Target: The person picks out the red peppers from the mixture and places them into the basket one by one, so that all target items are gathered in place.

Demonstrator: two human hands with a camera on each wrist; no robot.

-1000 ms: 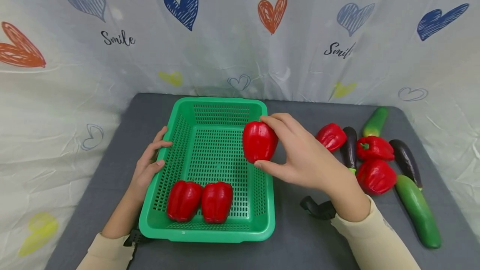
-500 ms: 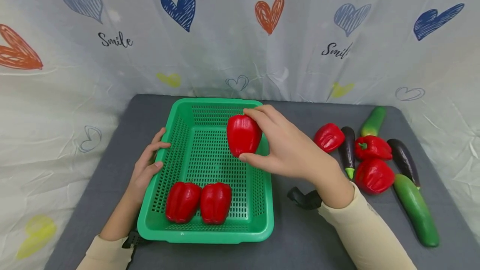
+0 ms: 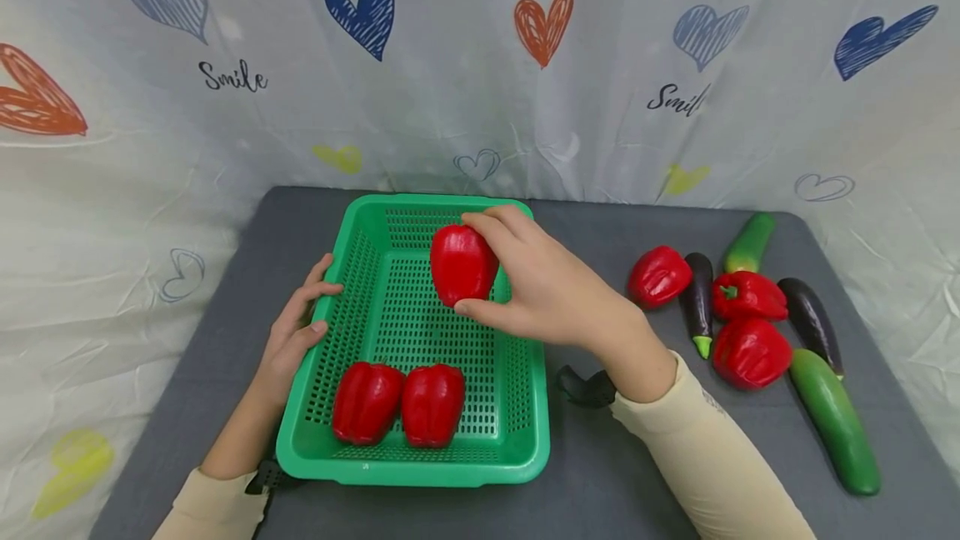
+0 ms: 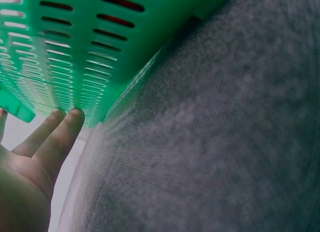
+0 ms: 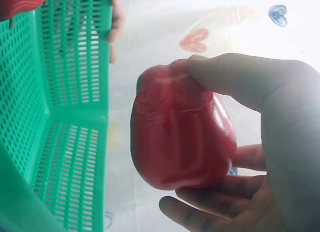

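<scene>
A red bell pepper (image 3: 462,265) is gripped in my right hand (image 3: 536,282), held above the green plastic basket (image 3: 412,471). In the right wrist view the thumb lies across one end of this bell pepper (image 5: 180,132), and the fingers are at its other end. Two more red bell peppers, a left one (image 3: 367,403) and a right one (image 3: 432,405), sit side by side in the basket's near end. My left hand (image 3: 292,332) rests at the basket's left rim. The left wrist view shows straight fingers (image 4: 60,139) touching the perforated outer wall.
Right of the basket lie red bell peppers, one of them apart (image 3: 660,277), two eggplants (image 3: 699,302) (image 3: 812,319), and two green-skinned vegetables, one far (image 3: 750,242) and one near (image 3: 834,422). Grey cloth (image 3: 600,473) covers the table. A heart-printed curtain (image 3: 450,90) hangs behind.
My right hand has carried the bell pepper leftward, from the basket's right rim to above its middle. My left hand and the two bell peppers in the basket have stayed in place.
</scene>
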